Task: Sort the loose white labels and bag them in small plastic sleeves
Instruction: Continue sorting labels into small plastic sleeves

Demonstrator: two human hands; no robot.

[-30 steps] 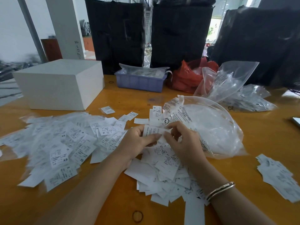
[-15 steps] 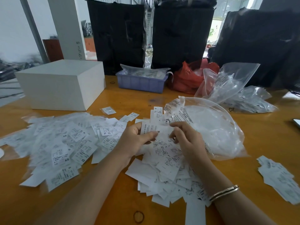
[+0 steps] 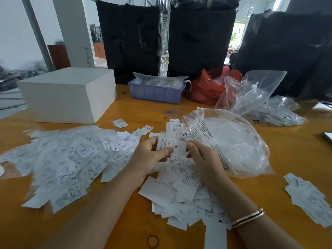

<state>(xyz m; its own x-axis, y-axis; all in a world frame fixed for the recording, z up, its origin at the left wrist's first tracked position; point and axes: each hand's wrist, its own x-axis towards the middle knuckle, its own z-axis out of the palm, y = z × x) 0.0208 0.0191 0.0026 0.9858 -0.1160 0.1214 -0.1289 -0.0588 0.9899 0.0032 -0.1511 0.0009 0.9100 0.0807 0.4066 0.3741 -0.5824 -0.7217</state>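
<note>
Nearby, white box (image 3: 68, 94), lavender bin (image 3: 155, 93), red bag (image 3: 206, 88).

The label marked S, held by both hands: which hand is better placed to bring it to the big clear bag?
Probably the right hand: it grips the label on the side beside the clear bag, while the left hand is on the far side.
</note>
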